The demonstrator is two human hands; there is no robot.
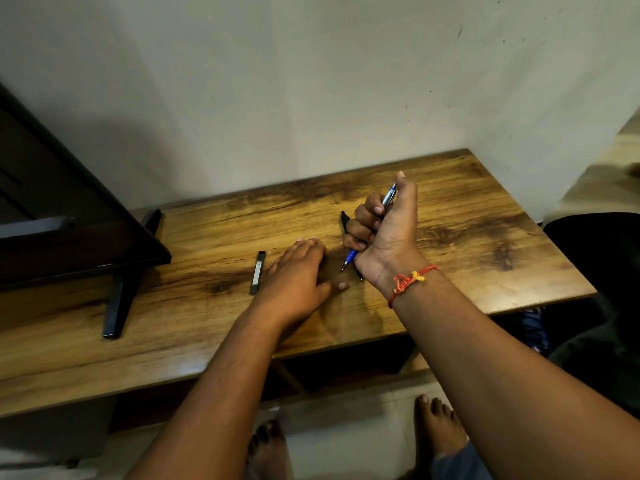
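Observation:
My right hand point(384, 233) grips a blue and silver pen point(388, 197) in a fist, tip pointing down toward the wooden table point(467, 209), thumb near the top end. A second dark pen point(344, 219) sticks out behind the curled fingers. My left hand point(298, 278) lies flat on the table, palm down with fingers straight, just left of the pen tip. A small black lead case point(257, 272) lies on the table beside the left hand.
A black monitor point(62, 202) on an angled black stand point(121, 299) occupies the table's left side. A pale wall runs behind. A dark chair point(595, 258) stands at the right. My bare feet point(440, 427) are on the tiled floor below the table edge.

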